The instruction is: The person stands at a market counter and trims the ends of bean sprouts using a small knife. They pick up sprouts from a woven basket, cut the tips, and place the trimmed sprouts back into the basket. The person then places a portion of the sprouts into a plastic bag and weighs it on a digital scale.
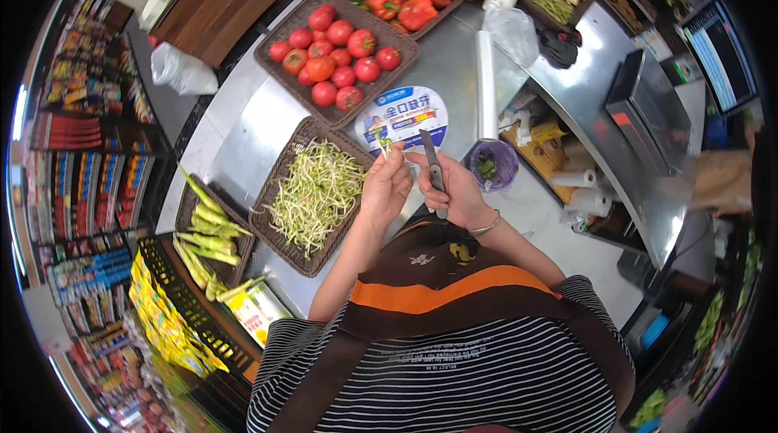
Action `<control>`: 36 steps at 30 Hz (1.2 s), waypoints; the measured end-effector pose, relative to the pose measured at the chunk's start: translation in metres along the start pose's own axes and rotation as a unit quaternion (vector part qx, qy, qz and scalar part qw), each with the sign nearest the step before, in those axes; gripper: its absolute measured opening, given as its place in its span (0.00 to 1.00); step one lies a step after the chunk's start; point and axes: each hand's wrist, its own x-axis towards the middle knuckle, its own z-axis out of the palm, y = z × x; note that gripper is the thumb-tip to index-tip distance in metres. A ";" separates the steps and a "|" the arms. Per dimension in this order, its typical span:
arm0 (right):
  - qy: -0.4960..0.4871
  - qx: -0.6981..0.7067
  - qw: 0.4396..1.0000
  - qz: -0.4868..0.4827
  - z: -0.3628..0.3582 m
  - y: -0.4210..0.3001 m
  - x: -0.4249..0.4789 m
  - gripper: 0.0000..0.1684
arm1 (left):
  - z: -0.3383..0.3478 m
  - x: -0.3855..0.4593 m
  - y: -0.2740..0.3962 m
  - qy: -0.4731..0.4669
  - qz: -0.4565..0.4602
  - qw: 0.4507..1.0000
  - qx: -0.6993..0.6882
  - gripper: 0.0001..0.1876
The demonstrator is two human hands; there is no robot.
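My left hand pinches a small bean sprout with a green tip between thumb and fingertips. In my right hand is a small knife, gripped by its grey handle with the blade pointing away from me. The right index finger reaches towards the left fingertips. Both hands are above the metal counter's near edge, just right of a brown woven basket heaped with bean sprouts. Partly behind the fingers lies a round printed card or fan.
Beyond are a basket of tomatoes and one of red peppers. A basket of green stalk vegetables stands left. To the right are a white roll and a purple-lined bin holding green scraps. A metal counter curves along the right.
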 end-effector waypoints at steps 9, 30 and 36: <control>0.069 -0.026 0.990 -0.120 -0.019 -0.014 -0.034 0.20 | 0.030 0.028 -0.029 -0.028 -0.101 0.994 0.040 0.08; 0.090 0.002 0.977 -0.192 -0.020 -0.027 -0.035 0.16 | 0.052 0.048 -0.042 -0.049 -0.106 0.990 0.080 0.06; 0.185 -0.034 0.955 -0.228 -0.027 -0.035 -0.036 0.19 | 0.059 0.049 -0.043 -0.054 -0.141 0.988 0.024 0.07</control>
